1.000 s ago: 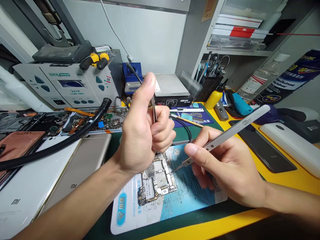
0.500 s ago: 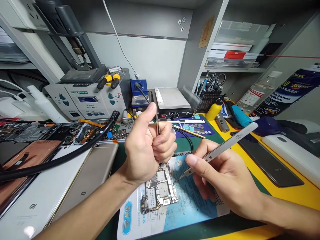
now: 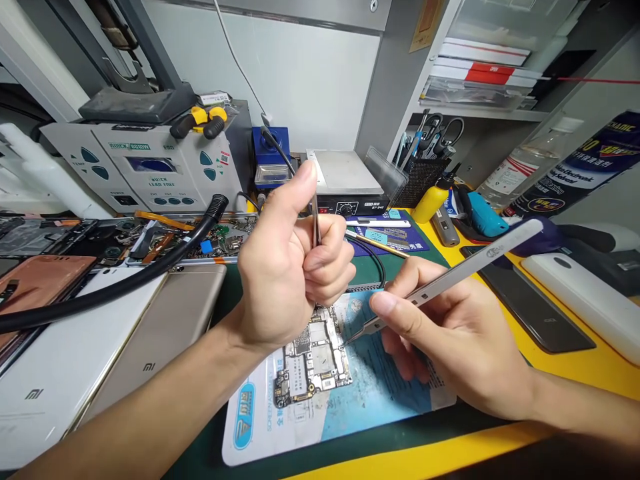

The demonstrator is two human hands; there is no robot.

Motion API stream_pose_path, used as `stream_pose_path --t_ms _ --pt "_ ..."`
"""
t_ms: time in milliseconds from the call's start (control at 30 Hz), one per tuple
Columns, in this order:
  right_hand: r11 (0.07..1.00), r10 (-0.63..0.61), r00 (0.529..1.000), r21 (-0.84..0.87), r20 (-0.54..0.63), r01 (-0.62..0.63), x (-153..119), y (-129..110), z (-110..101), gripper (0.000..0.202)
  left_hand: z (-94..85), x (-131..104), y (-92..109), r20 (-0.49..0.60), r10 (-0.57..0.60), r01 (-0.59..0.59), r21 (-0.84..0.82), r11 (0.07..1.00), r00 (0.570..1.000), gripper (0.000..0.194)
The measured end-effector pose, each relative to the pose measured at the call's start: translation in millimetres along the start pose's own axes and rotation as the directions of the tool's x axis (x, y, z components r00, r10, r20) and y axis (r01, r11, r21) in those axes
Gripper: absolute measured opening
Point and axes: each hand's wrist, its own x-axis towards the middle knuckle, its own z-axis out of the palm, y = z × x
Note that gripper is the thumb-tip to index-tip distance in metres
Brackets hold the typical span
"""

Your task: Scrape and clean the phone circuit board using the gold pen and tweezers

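My left hand [image 3: 285, 260] is closed in a fist round a thin dark metal tool [image 3: 315, 223], held upright above the upper part of a phone circuit board [image 3: 325, 360]. My right hand [image 3: 445, 320] pinches silver tweezers [image 3: 465, 270] between thumb and fingers. The tweezers' fine tip points down-left and reaches the board's right edge; whether it touches is too small to tell. Lying flat, the board rests on a blue and white mat [image 3: 370, 407]. My left hand hides its top left part.
Phones lie at the left [image 3: 145, 347] and right [image 3: 530, 300]. A black hose [image 3: 125, 283] crosses the left side. Behind stand a hot air station [image 3: 145, 167], a flat heating plate [image 3: 345, 177], a yellow bottle [image 3: 430, 200] and a mesh tool holder [image 3: 423, 173].
The camera view has tilted down and shifted a little, so the background sits higher or further left. Both hands keep their grips, and the tweezers' tip stays by the board's right edge.
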Motion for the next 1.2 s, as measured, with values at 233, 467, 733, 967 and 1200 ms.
stream_pose_path --t_ms 233,467,733,967,1200 --pt "0.999 -0.021 0.999 -0.025 -0.029 0.021 1.5 -2.2 1.4 0.039 1.1 -0.5 0.2 -0.002 -0.006 0.006 0.008 1.000 1.000 0.072" --pt "0.999 -0.030 0.998 -0.028 -0.052 0.029 2.0 -2.8 0.6 0.038 2.0 2.8 -2.7 0.005 0.021 -0.021 0.008 1.000 1.000 0.077" --pt "1.000 -0.001 0.999 -0.002 -0.047 0.001 2.0 -3.2 2.2 0.038 1.6 4.3 -1.2 -0.016 0.010 -0.009 0.023 1.000 1.000 0.079" --pt "1.000 0.017 0.999 0.014 -0.047 -0.017 0.4 -4.2 1.4 0.038 0.1 4.1 -2.6 0.000 0.019 -0.019 0.014 1.000 1.000 0.079" --pt "0.999 0.031 0.999 0.011 -0.043 -0.030 0.7 -4.2 2.2 0.038 1.0 4.9 -2.0 -0.014 0.024 -0.023 0.024 0.999 1.000 0.079"
